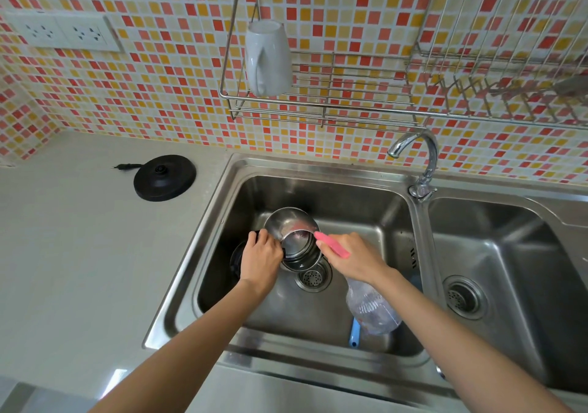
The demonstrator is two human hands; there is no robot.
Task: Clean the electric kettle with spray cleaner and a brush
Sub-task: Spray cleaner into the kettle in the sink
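Forearms enter from the bottom edge, elbows cut off. Left hand [261,258] has its fingers [262,236] curled round the kettle [294,237] at its left side; what they hold is hidden under the hand, probably the handle. Kettle is steel, tilted in the left sink [222,221] basin just above the drain [313,277], mouth turned toward the camera. A black part shows left of the hand, hard to tell what. Cannot tell whether the rounded steel piece behind the mouth is the body or an open lid.

Right hand [353,258] grips the spray bottle [370,312] by its pink head [331,244], nozzle touching or just beside the kettle's rim. Fingers are wrapped round the head; the trigger is hidden. Clear bottle body hangs under the wrist, partly covered by the forearm.

Brush [354,333]: only a blue handle shows below the bottle, bristles hidden.

Black base [164,177] sits on the worktop [79,253] left of the sink, its cord mostly out of sight. Tap [420,155] stands between the basins. Mug [267,58] hangs upside down on the rack [318,107].
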